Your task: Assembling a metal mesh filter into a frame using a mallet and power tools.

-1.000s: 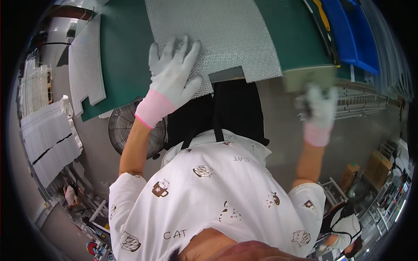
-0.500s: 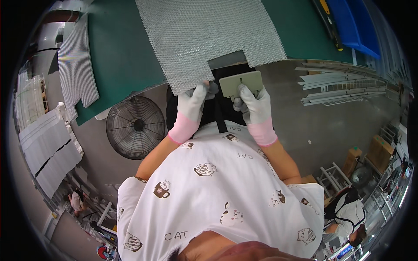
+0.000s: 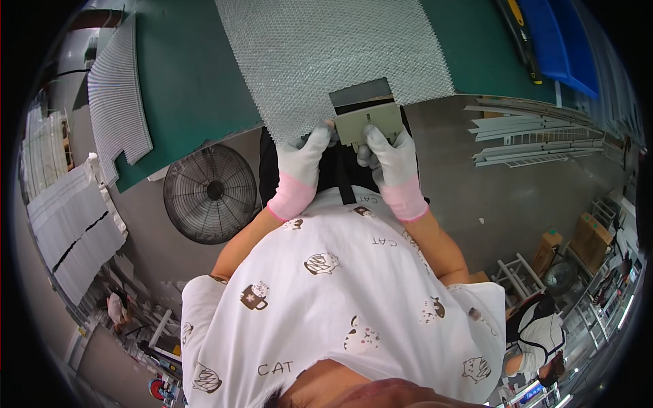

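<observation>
A sheet of silver metal mesh (image 3: 326, 54) lies on the green table (image 3: 190, 75), hanging slightly over the near edge. Both hands wear white gloves with pink cuffs. They hold a small flat grey-green rectangular tool with a dark strip (image 3: 367, 117) right at the mesh's front edge. My left hand (image 3: 304, 158) grips its left end and touches the mesh. My right hand (image 3: 388, 158) grips its right end from below.
A round floor fan (image 3: 211, 194) stands under the table at the left. White mesh panels (image 3: 119, 102) lie at the table's left end, blue bins (image 3: 558, 41) at its right. White metal racks (image 3: 530, 132) lie on the floor at right. Another person (image 3: 537, 336) works at lower right.
One second ago my left hand lay flat on the mesh and my right hand was apart at the right. Both have come together at the mesh's near edge, holding the tool.
</observation>
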A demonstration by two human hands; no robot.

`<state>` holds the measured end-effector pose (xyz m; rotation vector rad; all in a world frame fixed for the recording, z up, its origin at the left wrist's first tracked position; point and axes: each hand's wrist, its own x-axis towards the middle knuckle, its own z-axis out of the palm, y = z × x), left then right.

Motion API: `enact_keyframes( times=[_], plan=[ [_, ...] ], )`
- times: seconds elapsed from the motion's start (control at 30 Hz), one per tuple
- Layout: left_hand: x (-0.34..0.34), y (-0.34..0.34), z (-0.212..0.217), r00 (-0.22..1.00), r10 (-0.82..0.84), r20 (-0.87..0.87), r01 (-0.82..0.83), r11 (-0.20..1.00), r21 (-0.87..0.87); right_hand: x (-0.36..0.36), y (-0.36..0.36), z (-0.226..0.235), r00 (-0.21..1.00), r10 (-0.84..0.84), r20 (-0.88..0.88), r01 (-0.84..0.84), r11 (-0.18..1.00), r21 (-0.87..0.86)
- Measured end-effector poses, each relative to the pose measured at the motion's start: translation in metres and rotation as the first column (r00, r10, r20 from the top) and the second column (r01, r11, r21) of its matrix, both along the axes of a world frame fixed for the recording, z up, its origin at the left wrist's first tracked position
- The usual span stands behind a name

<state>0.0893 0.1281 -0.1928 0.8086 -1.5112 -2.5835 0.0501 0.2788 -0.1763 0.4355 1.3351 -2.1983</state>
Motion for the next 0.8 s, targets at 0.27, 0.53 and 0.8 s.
enact_keyframes(
  times=[0.27,0.53,0.8],
  plan=[
    [0.04,0.003,0.028,0.904,-0.41,0.123,0.428,0.86,-0.279,0.0,0.0,-0.002,0.998,-0.042,0.044,0.043,0.999,-0.018],
    [-0.105,-0.004,0.063,0.625,-0.774,-0.103,-0.08,0.068,-0.995,0.012,-0.009,0.008,0.995,-0.053,0.086,0.05,0.998,0.04],
    [-0.127,-0.006,0.053,0.572,-0.82,-0.007,0.11,0.085,-0.99,0.022,-0.019,0.02,0.995,-0.007,0.097,0.002,0.999,0.051]
  ],
)
